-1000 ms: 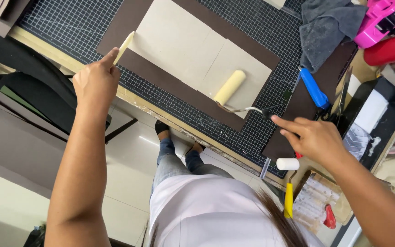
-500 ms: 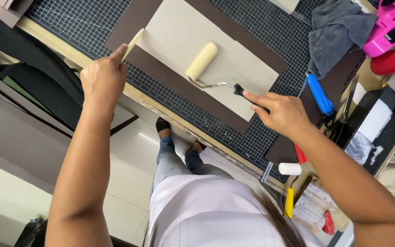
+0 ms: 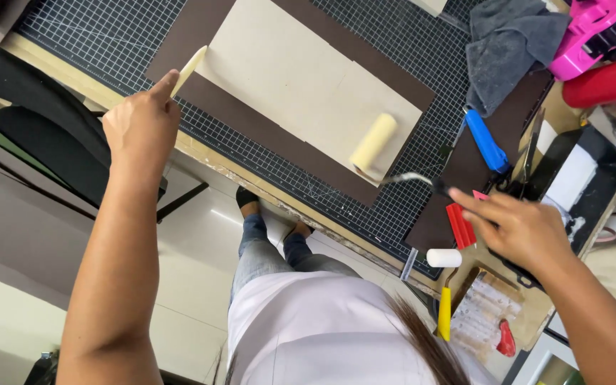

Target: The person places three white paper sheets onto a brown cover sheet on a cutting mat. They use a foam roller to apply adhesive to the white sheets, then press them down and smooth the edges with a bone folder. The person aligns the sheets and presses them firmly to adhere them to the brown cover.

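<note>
The cutting mat [image 3: 101, 43] is dark with a pale square grid; on it lies a dark brown sheet [image 3: 251, 128] carrying beige boards [image 3: 301, 78], and a cream roller [image 3: 373, 141] rests on the board nearest the mat's near edge. The left hand [image 3: 140, 125] holds a cream folding stick [image 3: 189, 68]. Towards the right end of the mat are a blue handle [image 3: 486, 140], a grey cloth [image 3: 511, 43], a pink tape dispenser [image 3: 586, 36], a red handle [image 3: 460, 224], and a small white roller [image 3: 444, 257] on a yellow handle [image 3: 443, 314].
</note>
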